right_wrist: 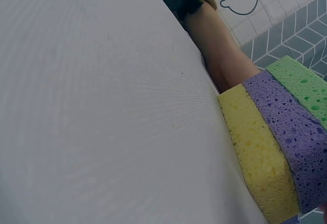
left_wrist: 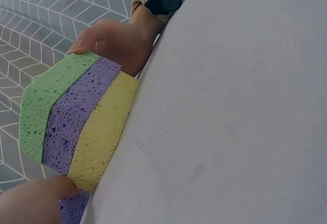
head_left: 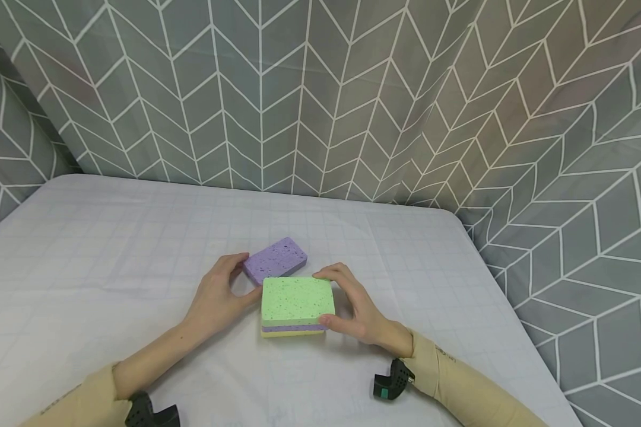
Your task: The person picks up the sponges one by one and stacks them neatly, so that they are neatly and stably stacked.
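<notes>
A stack of three sponges lies in front of me: a green sponge (head_left: 298,299) on top, a purple sponge (left_wrist: 76,117) in the middle and a yellow sponge (left_wrist: 104,132) at the bottom. My right hand (head_left: 360,311) grips the green sponge at its right side, thumb at the front corner and fingers at the back corner. Behind the stack, turned at an angle, is a second purple sponge (head_left: 276,260). My left hand (head_left: 221,293) holds this one by its left end, with the thumb close to the stack's left edge. The stack partly covers its front.
A white cloth covers the table (head_left: 112,249) beneath the sponges. Grey curtains (head_left: 299,95) with a white chevron pattern stand behind and beside it. A black wrist camera (head_left: 392,379) is strapped at my right wrist.
</notes>
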Demonstrator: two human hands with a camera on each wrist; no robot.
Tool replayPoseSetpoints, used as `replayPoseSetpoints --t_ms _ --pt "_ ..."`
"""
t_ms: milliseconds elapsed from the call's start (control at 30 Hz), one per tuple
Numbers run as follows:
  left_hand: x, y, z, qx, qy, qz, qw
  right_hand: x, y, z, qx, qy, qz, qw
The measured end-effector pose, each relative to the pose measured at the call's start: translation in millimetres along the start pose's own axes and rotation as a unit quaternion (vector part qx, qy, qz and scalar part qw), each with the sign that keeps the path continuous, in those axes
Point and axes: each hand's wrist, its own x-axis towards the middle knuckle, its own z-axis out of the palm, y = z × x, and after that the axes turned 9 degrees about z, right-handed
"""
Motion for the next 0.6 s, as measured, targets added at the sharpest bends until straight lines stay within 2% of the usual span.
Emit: replayPoseSetpoints --t_ms 600 --pt "-0.5 -0.8 0.6 0.003 -0.015 -0.004 0.9999 -1.5 0.2 0.1 -0.001 -0.001 0.004 1.000"
